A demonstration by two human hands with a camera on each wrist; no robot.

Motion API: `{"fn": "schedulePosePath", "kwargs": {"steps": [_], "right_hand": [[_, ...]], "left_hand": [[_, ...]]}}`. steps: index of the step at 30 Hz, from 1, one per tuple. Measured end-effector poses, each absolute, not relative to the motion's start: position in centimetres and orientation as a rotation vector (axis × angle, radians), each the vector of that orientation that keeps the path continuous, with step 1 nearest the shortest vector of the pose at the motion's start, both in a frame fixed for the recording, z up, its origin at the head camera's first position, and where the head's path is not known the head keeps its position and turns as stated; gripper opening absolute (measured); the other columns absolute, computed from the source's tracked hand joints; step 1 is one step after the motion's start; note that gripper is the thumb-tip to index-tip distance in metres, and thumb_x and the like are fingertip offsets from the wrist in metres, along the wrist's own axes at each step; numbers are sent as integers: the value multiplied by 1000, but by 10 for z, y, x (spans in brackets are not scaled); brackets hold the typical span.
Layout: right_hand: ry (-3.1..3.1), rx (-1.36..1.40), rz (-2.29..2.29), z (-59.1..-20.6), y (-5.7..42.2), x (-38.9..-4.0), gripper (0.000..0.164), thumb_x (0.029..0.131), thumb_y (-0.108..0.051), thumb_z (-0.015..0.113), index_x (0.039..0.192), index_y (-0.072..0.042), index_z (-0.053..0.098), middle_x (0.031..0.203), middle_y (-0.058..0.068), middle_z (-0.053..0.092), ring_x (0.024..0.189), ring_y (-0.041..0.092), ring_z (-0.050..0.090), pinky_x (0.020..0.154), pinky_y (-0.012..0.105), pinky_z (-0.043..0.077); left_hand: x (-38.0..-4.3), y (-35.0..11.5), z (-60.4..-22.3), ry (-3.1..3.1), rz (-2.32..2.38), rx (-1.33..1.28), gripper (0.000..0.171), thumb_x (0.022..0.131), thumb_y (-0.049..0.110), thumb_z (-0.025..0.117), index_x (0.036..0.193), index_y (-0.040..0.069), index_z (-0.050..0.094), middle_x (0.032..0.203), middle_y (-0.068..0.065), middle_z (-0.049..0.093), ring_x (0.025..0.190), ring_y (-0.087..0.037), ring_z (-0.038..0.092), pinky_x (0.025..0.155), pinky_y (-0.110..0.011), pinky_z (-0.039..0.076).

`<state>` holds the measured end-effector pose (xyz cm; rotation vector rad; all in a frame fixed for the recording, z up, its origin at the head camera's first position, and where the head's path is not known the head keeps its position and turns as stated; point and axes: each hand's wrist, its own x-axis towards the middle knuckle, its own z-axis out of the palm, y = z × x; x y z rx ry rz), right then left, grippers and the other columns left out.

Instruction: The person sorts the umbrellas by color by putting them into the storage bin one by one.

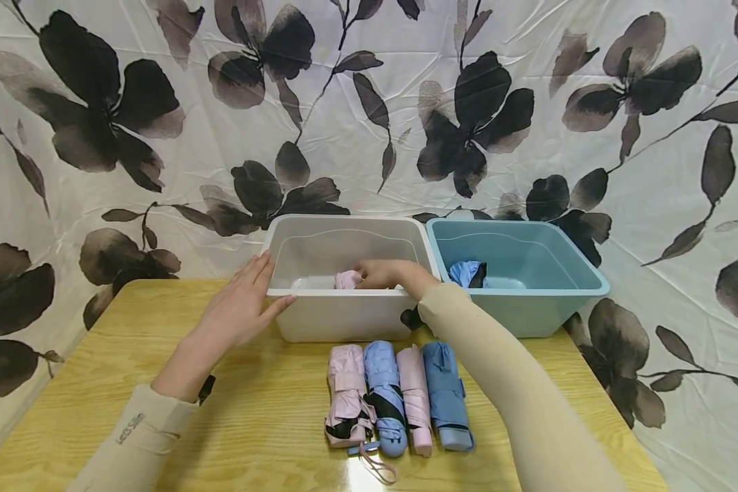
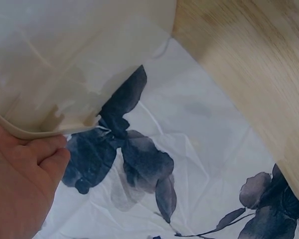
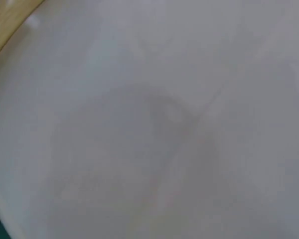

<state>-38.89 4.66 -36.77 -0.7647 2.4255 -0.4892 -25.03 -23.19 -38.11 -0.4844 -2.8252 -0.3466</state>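
In the head view my right hand (image 1: 381, 273) reaches over the front rim into the white bin (image 1: 338, 318). Its fingers curl at a pink folded umbrella (image 1: 347, 279) low inside, partly hidden by the hand and front wall. The right wrist view shows only a blurred pale bin wall (image 3: 139, 124). My left hand (image 1: 236, 301) rests on the bin's front left corner, fingers extended along the side and thumb on the front rim. In the left wrist view the left hand's fingers (image 2: 52, 154) press against the bin's rim (image 2: 55, 133).
Four folded umbrellas lie in a row before the bins: pink (image 1: 347, 393), light blue (image 1: 384, 396), slim pink (image 1: 415, 400), darker blue (image 1: 446, 396). A teal bin (image 1: 529, 314) stands to the right, holding a blue and black bundle (image 1: 467, 274). Floral cloth (image 1: 369, 137) hangs behind the wooden table (image 1: 252, 424).
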Motion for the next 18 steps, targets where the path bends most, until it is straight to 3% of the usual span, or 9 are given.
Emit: {"fn": "schedulePosePath", "kwargs": {"steps": [5, 8, 11, 18], "right_hand": [[2605, -919, -353, -360, 49, -382, 61, 103, -27, 59, 155, 1, 43, 152, 20, 53, 144, 33, 47, 120, 39, 38], [2674, -951, -382, -355, 53, -376, 59, 102, -30, 62, 152, -1, 49, 150, 18, 57, 143, 32, 49, 120, 41, 38], [2736, -960, -507, -350, 60, -368, 57, 102, -31, 64, 150, -2, 52, 148, 17, 59, 141, 32, 51, 118, 43, 41], [2843, -1011, -805, -346, 82, -345, 51, 102, -28, 66, 147, -6, 57, 147, 14, 60, 120, 32, 67, 103, 43, 54]], "left_hand": [[-250, -232, -383, -2799, -361, -494, 87, 107, 52, 52, 158, -13, 26, 168, -29, 19, 155, -48, 19, 127, -58, 19], [-250, -231, -383, -2789, -365, -496, 87, 107, 52, 53, 158, -13, 27, 168, -29, 20, 155, -47, 19, 127, -58, 19], [-250, -231, -383, -2790, -370, -494, 87, 107, 52, 52, 158, -14, 26, 168, -30, 19, 155, -47, 19, 127, -58, 19], [-251, -231, -384, -2800, -383, -491, 88, 107, 54, 51, 158, -13, 25, 168, -29, 18, 155, -48, 19, 127, -59, 19]]}}
